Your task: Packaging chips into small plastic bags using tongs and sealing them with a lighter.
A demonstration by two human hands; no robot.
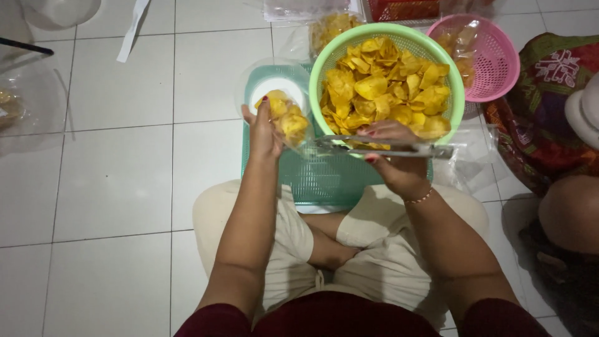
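On the floor [112, 175], two baskets [324, 68].

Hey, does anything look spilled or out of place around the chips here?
Nothing stands out. The yellow chips sit inside the green basket, the left hand holds a clear bag of chips, and the right hand holds metal tongs.

**Chips, bag and tongs over the green basket**

My left hand [265, 134] holds up a clear plastic bag [288, 118] partly filled with yellow chips. My right hand [394, 156] grips metal tongs [380, 148] lying across the near rim of the green basket [321, 68] heaped with chips. A pink basket [499, 62] sits just beside it.
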